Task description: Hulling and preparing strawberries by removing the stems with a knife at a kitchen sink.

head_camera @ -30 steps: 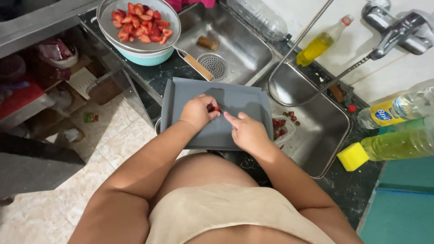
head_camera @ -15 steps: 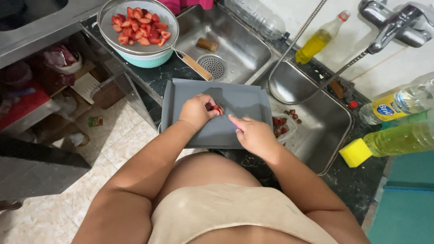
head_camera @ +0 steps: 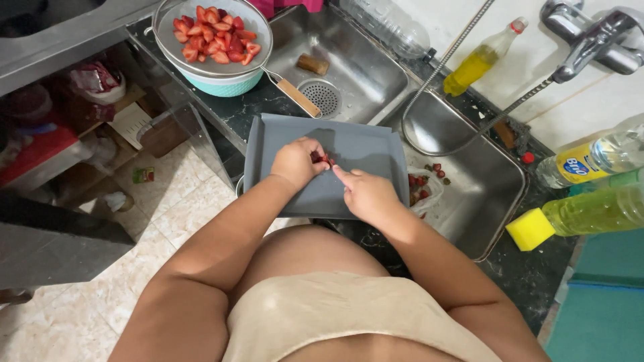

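Your left hand (head_camera: 295, 163) grip pinches a strawberry (head_camera: 320, 158) on the grey board (head_camera: 362, 149); right hand (head_camera: 365, 194) grip clenched, what it holds can't be told.

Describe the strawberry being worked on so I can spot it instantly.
Find the grey cutting board between the two sinks. The strawberry sits at its middle, pinched by the left hand, the right hand alongside. It is the only red fruit on the board.

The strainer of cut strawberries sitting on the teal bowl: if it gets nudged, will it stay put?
Probably not firmly. The strainer only rests on the teal bowl, and its long handle sticks out sideways, so a knock there could tip it. The heaped strawberry pieces look wet and loose, likely to slide.
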